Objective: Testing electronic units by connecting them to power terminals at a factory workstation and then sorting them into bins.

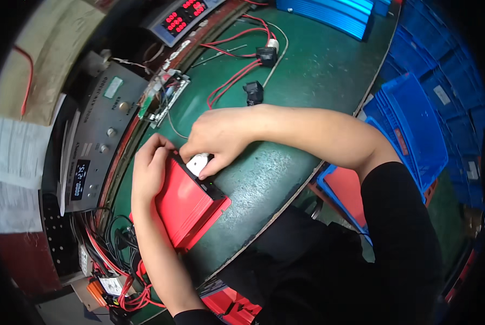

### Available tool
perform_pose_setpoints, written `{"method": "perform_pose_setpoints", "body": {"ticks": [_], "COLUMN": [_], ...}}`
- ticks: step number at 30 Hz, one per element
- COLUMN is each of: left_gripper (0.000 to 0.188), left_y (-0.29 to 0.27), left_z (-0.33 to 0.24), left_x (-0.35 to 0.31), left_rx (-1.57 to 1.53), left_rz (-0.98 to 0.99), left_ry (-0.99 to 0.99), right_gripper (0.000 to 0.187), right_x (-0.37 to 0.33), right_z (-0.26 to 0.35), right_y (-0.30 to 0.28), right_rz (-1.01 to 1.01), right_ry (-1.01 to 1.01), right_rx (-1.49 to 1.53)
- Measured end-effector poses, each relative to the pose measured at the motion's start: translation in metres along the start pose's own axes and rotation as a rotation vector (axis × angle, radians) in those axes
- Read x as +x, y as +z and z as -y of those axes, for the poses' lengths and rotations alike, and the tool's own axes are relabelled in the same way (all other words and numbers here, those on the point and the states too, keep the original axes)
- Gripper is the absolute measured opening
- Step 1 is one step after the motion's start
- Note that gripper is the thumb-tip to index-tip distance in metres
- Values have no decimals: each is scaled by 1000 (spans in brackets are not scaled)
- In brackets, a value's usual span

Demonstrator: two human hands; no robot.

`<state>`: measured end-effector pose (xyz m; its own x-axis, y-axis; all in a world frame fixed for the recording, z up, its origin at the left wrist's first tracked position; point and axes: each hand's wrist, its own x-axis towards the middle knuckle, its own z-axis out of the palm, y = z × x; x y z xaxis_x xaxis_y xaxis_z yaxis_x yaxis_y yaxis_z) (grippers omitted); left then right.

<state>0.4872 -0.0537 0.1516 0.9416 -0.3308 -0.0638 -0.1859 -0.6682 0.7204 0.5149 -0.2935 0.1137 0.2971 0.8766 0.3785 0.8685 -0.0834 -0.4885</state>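
Note:
A red metal box point(185, 203) with a ribbed side and a black end panel point(211, 188) lies at an angle on the green bench. My left hand point(151, 169) wraps round its far left corner, fingers curled over the edge. Pinched in my right hand point(212, 138) is a white plug point(198, 163), pressed up against the black end panel. Whether its pins sit inside a socket there is hidden. A thin grey cable point(173, 125) runs toward the fingers of my right hand.
A grey power supply point(98, 143) and a meter with red digits point(180, 20) stand along the left. Red wires join a black-taped connector point(266, 56); a black taped piece point(253, 93) lies nearer. A blue ribbed case point(329, 15) is at the back, blue crates point(416, 124) at right.

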Motion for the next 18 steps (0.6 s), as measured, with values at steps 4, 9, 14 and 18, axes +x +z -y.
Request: {"method": "perform_pose_setpoints", "body": {"ticks": [4,9,14,18], "left_gripper": [24,52,48,43], "left_y": [1,5,3,3], "left_z": [4,7,3,-1], "left_x": [3,5,2,2], "left_rx": [-24,-245,-235,-119], "left_rz": [-7,-101,-111,-17], "left_ry": [-11,-65,-45,80], "right_gripper": [37,38,39,39], "right_x": [-2,-1,0,0], "right_z": [-1,0,0,0], "right_y": [-3,-5,-4,-4], "right_rz": [-7,17,17,1], "right_ry": [-6,11,13,1], "right_rx": [-53,-103,-52,-46]}}
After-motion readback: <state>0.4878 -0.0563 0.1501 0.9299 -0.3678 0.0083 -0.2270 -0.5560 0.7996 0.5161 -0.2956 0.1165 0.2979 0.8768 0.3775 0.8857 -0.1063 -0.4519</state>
